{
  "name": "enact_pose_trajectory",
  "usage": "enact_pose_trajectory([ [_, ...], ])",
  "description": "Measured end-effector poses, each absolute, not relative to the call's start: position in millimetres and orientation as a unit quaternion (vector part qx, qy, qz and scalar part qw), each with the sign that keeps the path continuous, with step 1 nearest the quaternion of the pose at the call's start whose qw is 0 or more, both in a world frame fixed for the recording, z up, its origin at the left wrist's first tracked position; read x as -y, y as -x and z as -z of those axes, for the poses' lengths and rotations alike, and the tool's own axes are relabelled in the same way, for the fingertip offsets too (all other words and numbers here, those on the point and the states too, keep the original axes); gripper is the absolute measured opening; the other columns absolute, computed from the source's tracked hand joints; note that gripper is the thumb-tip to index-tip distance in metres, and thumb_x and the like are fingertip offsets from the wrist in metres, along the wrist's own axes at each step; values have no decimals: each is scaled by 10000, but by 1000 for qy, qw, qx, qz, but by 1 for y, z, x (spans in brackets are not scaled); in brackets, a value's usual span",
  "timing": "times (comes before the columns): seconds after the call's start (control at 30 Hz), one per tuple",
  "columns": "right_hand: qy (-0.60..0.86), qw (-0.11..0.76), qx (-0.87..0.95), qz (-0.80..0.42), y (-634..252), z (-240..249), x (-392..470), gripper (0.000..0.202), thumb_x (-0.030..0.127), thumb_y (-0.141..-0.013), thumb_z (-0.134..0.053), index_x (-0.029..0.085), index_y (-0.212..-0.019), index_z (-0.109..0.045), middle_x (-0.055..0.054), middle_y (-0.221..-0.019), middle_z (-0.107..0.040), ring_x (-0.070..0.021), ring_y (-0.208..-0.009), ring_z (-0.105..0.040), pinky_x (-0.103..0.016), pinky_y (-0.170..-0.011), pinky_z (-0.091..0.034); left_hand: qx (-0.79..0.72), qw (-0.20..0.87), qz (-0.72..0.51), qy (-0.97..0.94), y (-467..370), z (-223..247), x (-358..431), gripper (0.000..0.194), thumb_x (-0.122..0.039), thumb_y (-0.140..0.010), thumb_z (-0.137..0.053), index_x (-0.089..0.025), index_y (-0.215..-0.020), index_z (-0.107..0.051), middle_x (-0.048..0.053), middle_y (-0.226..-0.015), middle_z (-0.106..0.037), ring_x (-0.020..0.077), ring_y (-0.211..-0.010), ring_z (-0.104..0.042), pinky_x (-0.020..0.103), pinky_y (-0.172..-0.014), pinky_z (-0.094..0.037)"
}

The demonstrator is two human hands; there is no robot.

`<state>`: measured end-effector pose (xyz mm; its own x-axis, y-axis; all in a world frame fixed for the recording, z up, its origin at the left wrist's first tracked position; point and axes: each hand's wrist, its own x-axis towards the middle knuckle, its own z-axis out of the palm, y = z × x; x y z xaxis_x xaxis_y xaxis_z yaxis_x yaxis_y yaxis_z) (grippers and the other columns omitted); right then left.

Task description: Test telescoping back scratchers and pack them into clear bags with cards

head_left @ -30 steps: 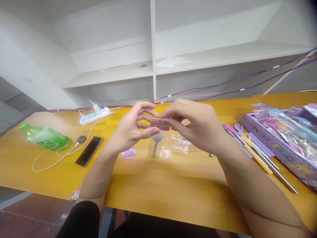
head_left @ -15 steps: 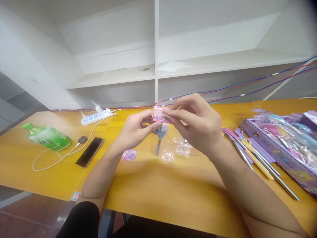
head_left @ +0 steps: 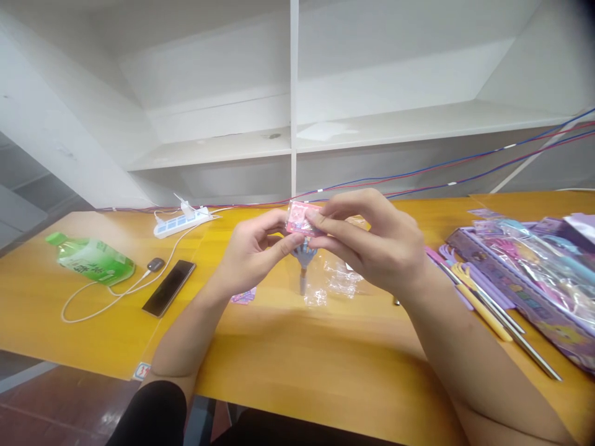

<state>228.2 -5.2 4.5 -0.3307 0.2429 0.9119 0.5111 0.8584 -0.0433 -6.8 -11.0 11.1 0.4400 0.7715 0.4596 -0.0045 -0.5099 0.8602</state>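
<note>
Left hand: the left hand (head_left: 253, 251) is raised above the tabletop (head_left: 325, 371), fingers curled, its thumb and forefinger pinching the left end of a small pink rectangular packet (head_left: 300, 221).
Right hand: the right hand (head_left: 376, 244) meets it from the other side, thumb and fingertips closed on the packet's right edge.
Packet: held in the air between both hands, tilted slightly, well clear of the tabletop.
Step in hand: by the look of the grips, the hands are working at the packet's edge.
Next move: judged from this, a firmer two-sided pinch and a careful pull apart, without crushing the contents.
Below the hands: a small blue hand-shaped plastic stick (head_left: 304, 260) and crumpled clear wrappers (head_left: 341, 279).
Left of the left hand: a black phone (head_left: 168, 288), a green drink bottle (head_left: 90, 259).
Right of the right hand: purple stationery packs (head_left: 534, 272).
</note>
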Motion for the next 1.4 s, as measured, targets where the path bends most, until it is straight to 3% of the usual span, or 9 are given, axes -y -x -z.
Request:
enact_pose_trajectory([
  [0.33,128,542,811,179,-238,-11,1,383,193,-950,-815,347,-1294,-752,-38,-1097,-748,-202,-931,-755,-363,-778,-665,-245,420,-485,-727,4,-19,12,238,-375,-1007,-805,-198,-1165,-810,99,-1145,-822,214,-1072,-795,300,-906,-681],
  [0.5,91,568,794,197,-238,-7,-3,145,165,-919,-829,252,-919,-712,-78,-1107,-723,-203,-902,-731,-372,-718,-635,-242,420,-496,-721,6,-18,9,183,-342,-1020,-791,-213,-1146,-817,74,-1101,-818,175,-1018,-785,257,-880,-655],
  [0.57,115,597,772,185,-235,-6,-4,199,206,-948,-809,240,-845,-641,-66,-1055,-709,-196,-897,-723,-373,-728,-631,-251,412,-503,-717,6,-16,8,155,-333,-1019,-793,-210,-1109,-820,60,-1052,-807,151,-954,-764,235,-837,-640],
  [0.67,157,635,755,43,-228,-6,-4,172,270,-959,-819,258,-1036,-666,-47,-1054,-702,-192,-952,-728,-369,-783,-662,-272,391,-500,-723,6,-13,9,168,-352,-1024,-784,-202,-1092,-820,56,-1005,-782,148,-915,-732,246,-826,-633],
  [0.73,180,603,770,-103,-225,-7,-1,300,294,-984,-800,268,-1251,-664,-48,-1107,-720,-179,-988,-738,-352,-819,-679,-279,378,-489,-735,5,-11,10,196,-372,-1035,-766,-200,-1112,-820,66,-1015,-777,165,-935,-727,278,-863,-639],
  [0.8,197,563,780,-190,-224,-8,1,275,302,-1029,-748,259,-1293,-686,-51,-1110,-740,-165,-983,-741,-334,-834,-677,-281,368,-480,-745,4,-9,11,213,-385,-1037,-758,-205,-1133,-817,73,-1022,-780,180,-947,-731,302,-880,-646],
  [1.07,243,565,770,-167,-219,-8,0,54,263,-992,-774,220,-961,-763,-15,-879,-720,-138,-795,-663,-298,-725,-540,-306,240,-490,-780,-6,1,14,148,-347,-1054,-724,-213,-1007,-767,56,-962,-773,161,-830,-698,286,-750,-606],
  [1.23,254,562,770,-163,-216,-9,0,157,241,-943,-816,206,-850,-694,21,-798,-663,-119,-742,-593,-286,-715,-463,-284,145,-476,-819,-10,0,15,88,-239,-1055,-690,-212,-1006,-758,26,-879,-746,138,-770,-667,261,-723,-558],
  [1.4,278,563,754,-195,-208,-6,5,421,429,-902,-893,201,-752,-573,39,-710,-592,-102,-648,-517,-270,-588,-368,-259,99,-468,-839,-16,-2,19,181,-74,-995,-640,-216,-1015,-751,-1,-822,-720,123,-721,-630,244,-694,-513],
])
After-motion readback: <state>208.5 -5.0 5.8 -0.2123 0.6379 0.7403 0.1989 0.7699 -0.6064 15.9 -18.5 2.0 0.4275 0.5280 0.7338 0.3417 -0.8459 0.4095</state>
